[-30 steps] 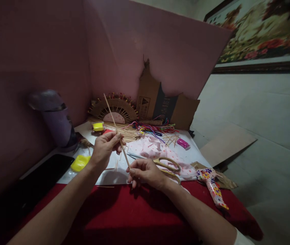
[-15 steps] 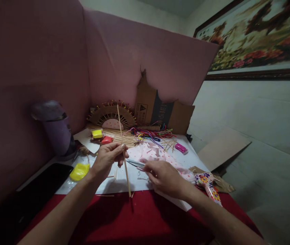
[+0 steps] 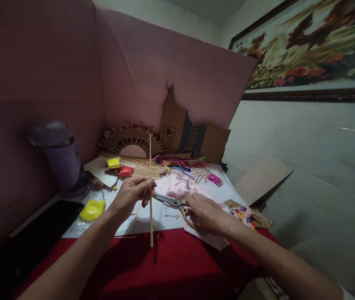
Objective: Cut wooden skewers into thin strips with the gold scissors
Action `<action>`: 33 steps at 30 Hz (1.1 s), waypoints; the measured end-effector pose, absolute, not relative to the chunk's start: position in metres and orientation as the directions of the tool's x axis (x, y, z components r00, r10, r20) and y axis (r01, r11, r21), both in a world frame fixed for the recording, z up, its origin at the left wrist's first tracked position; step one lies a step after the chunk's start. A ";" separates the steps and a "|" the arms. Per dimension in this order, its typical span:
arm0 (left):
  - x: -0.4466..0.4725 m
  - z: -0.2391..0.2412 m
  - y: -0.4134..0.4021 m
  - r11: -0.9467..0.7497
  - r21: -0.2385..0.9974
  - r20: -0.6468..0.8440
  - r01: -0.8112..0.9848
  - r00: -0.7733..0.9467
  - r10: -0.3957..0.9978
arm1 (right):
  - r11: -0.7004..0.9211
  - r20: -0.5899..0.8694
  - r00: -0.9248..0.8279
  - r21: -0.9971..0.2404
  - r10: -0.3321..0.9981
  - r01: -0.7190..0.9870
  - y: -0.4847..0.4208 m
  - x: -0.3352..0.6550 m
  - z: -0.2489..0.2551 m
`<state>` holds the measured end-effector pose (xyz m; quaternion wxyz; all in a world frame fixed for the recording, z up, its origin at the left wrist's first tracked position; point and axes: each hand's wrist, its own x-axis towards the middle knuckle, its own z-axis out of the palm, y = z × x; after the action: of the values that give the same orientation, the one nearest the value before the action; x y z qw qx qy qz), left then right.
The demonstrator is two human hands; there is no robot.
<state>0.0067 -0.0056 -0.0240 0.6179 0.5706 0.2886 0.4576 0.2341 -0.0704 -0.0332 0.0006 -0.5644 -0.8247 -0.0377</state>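
Two bare hands work above the tabletop (image 3: 177, 260), whose near part is red and whose middle is covered by a white sheet (image 3: 124, 227). The left hand (image 3: 133, 192) has its fingers clamped on a thin stick (image 3: 151, 221), pinched between thumb and fingertips. The stick stands nearly upright in that grip, its upper end in front of the arch (image 3: 111, 142) and its lower end in front of the red part.

The right hand (image 3: 205, 213) has its fingers closed on the gold handles of the scissors (image 3: 168, 201) (one loop shows below the hand). The blades point left, their tips close to the left fingers and the stick; whether they touch either is hard to tell, since the left hand covers the spot.

Behind the scissors lies a crumpled pink cloth (image 3: 177, 184), with colored cords (image 3: 193, 163) beyond it and a magenta pack (image 3: 215, 179) to its right. More sticks (image 3: 144, 167) lie flat in front of the arch. A yellow pack (image 3: 113, 163) and a red pack (image 3: 126, 171) sit side by side at their left. Nearer, yellow clay (image 3: 92, 209) in clear wrap lies beside a black phone (image 3: 48, 217).
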 end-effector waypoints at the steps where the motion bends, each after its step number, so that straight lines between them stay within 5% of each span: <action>1: 0.007 -0.024 -0.005 -0.071 0.971 0.165 -0.230 0.420 0.893 | 0.357 0.031 -0.358 0.045 0.933 0.933 -0.069 0.235 -0.033; 7: 0.008 -0.025 -0.005 -0.081 0.971 0.175 -0.227 0.431 0.885 | 0.292 -0.047 -0.298 -0.104 0.953 0.951 -0.060 0.236 -0.021; 13: 0.007 -0.029 -0.003 -0.071 0.971 0.168 -0.228 0.441 0.882 | 0.236 -0.044 -0.305 -0.534 0.951 0.812 -0.057 0.251 0.004; 17: 0.006 -0.030 -0.003 -0.070 0.970 0.170 -0.231 0.447 0.878 | 0.085 -0.100 -0.223 -0.717 0.970 0.692 -0.057 0.270 0.010; 26: 0.008 -0.026 -0.009 -0.042 0.981 0.142 -0.190 0.548 0.825 | 0.103 -0.142 -0.335 -0.780 0.932 0.617 -0.083 0.255 0.008; 33: 0.009 -0.027 -0.013 0.006 0.996 0.047 -0.084 0.614 0.788 | 0.312 0.049 -0.461 -0.798 0.886 0.516 -0.083 0.241 -0.003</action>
<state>0.0094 -0.0132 -0.0271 0.6500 0.6200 0.2839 0.3353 0.2406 -0.0834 -0.0034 0.2502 -0.4548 -0.7704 0.3701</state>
